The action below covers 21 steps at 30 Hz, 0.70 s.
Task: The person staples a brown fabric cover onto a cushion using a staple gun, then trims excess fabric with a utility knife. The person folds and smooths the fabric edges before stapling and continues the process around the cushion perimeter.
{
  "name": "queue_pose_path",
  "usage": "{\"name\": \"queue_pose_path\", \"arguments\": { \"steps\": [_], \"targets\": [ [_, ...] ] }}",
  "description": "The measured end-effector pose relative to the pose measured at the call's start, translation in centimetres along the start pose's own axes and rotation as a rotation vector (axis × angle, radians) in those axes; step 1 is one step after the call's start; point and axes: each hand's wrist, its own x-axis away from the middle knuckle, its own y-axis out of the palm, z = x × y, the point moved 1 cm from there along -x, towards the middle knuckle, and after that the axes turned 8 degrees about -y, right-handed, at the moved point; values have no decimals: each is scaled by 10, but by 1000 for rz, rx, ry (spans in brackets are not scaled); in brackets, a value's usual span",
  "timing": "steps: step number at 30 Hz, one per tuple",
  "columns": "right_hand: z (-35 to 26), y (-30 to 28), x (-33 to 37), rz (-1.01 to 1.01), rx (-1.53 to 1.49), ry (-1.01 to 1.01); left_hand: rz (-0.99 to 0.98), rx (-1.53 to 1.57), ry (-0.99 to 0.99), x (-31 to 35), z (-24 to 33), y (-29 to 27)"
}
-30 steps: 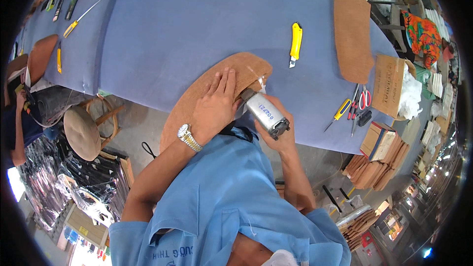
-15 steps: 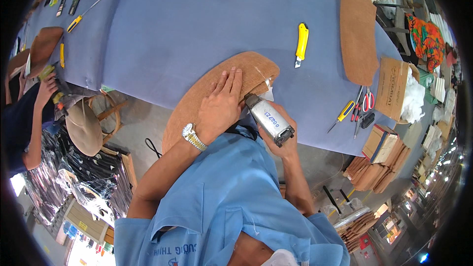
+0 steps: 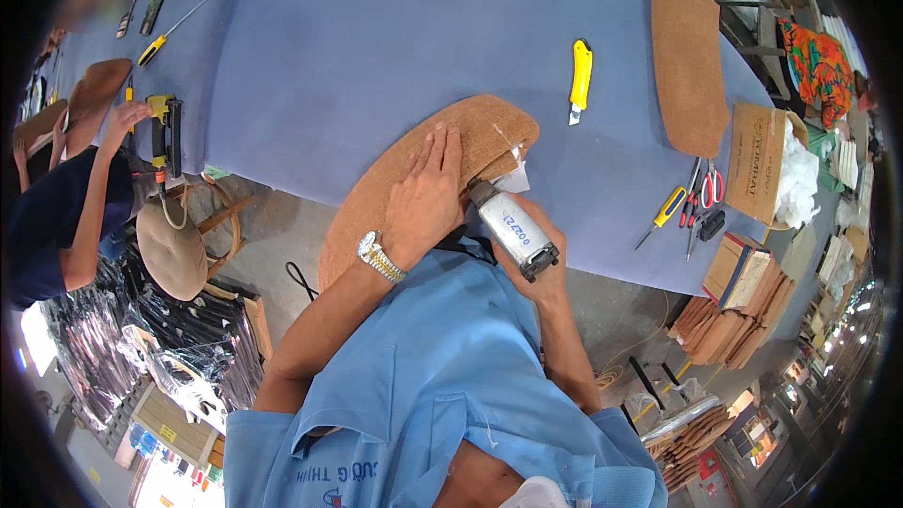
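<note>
A curved panel covered in brown fabric [image 3: 400, 158] overhangs the near edge of the blue-covered table. On it my left hand [image 3: 425, 202] lies flat, fingers stretched out and holding nothing. My right hand [image 3: 551, 280] is wrapped round a silver staple gun [image 3: 515, 230], whose dark nose meets the panel's near edge close to its right end. Most of the right-hand fingers are hidden behind the gun. A white piece of material [image 3: 514, 179] sticks out from the panel beside the nose. Farther right on the table lies a yellow utility knife [image 3: 581, 75], blade toward me.
Another brown panel [image 3: 689, 61] lies at the right, near red-handled scissors [image 3: 712, 186], a yellow screwdriver [image 3: 671, 207] and a cardboard box [image 3: 755, 160] with white stuffing. At the left, a co-worker's hand [image 3: 127, 119] holds a staple gun [image 3: 167, 136] above a round cushioned seat [image 3: 172, 249].
My hands and the staple gun keep their places on the panel, while the whole view shifts slightly. The co-worker's staple gun has moved right and now points up and down.
</note>
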Motion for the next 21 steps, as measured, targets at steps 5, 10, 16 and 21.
{"name": "queue_pose_path", "arguments": {
  "steps": [5, 10, 16, 21],
  "targets": [
    [-5, -4, -4, -51, 1, 6, -12, -15, 15, 2, 0, -1],
    [-22, -8, -13, -103, 3, 109, -42, -16, 13, -1, -1, 4],
    [-15, -10, -21, -100, 8, -9, -39, -14, 18, -3, -4, -3],
    [-7, -21, 6, 99, -95, 90, -50, -59, 28, 1, 3, -15]
  ]
}}
